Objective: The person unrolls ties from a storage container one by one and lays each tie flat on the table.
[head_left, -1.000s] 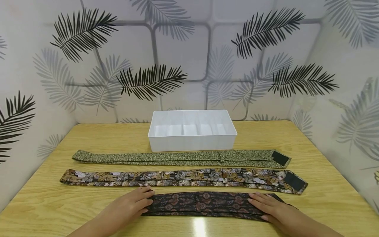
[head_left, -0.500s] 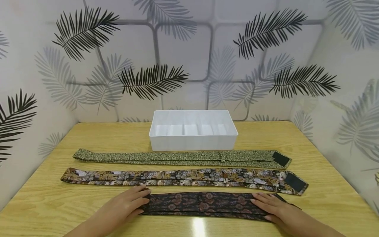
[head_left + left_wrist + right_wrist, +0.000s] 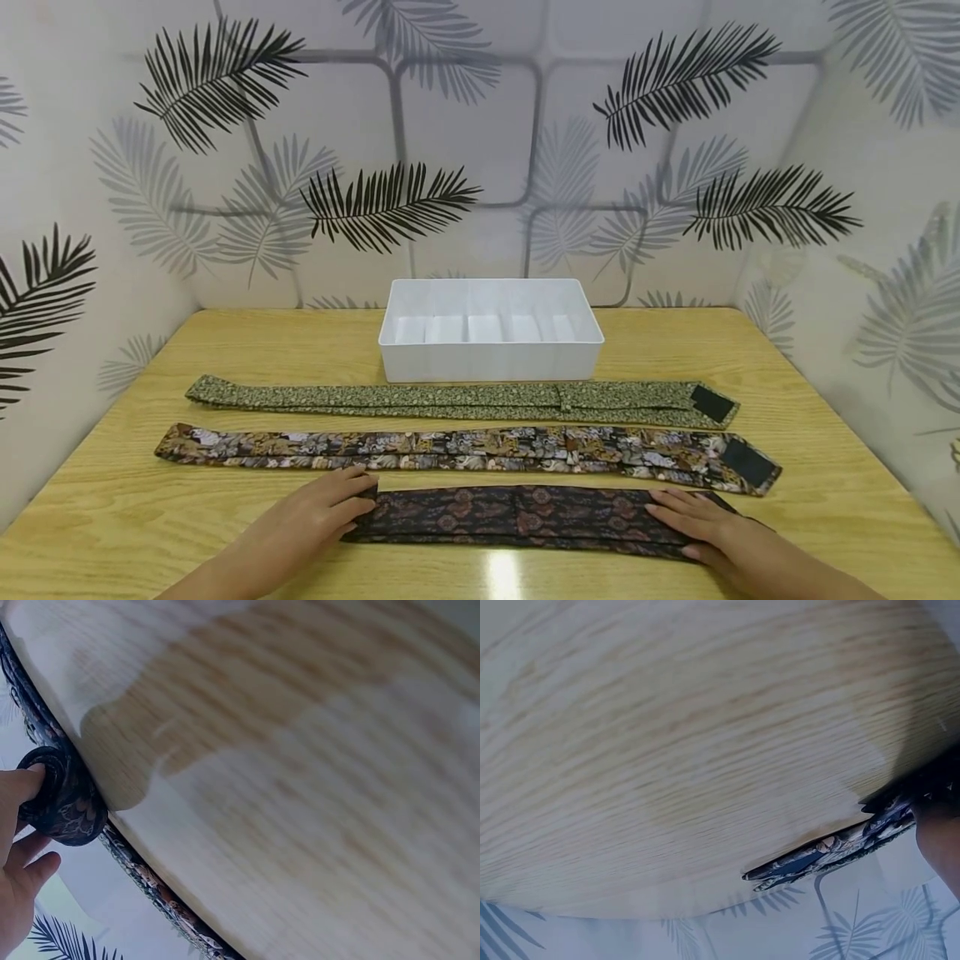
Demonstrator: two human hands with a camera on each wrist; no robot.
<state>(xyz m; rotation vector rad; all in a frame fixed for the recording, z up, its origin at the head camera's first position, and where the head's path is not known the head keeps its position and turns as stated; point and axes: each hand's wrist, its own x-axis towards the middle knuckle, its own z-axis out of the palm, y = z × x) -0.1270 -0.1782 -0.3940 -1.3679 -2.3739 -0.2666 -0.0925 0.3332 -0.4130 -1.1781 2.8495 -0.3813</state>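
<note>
A dark necktie (image 3: 465, 510) with a reddish paisley pattern lies folded lengthwise along the front of the table. At its left end is my left hand (image 3: 315, 517), fingers over the top; the left wrist view shows one digit inside the rolled fold of the tie (image 3: 75, 802) and the others outside, so it pinches the end there. My right hand (image 3: 708, 529) rests with fairly straight fingers on top of the tie's right part, the dark tip poking out beyond it. Only a bit of this hand (image 3: 939, 844) shows in the right wrist view.
Behind it lies a brown multicoloured necktie (image 3: 465, 446) with a dark label, then a green patterned necktie (image 3: 450, 400). A white divided box (image 3: 491, 362) stands at the back of the wooden table (image 3: 247, 342). Leaf-print walls (image 3: 465, 242) enclose the table's back and sides.
My left hand has slid a little left and my right hand a little right. The dark tie's middle seam has shifted right, and the tie shows longer between the hands.
</note>
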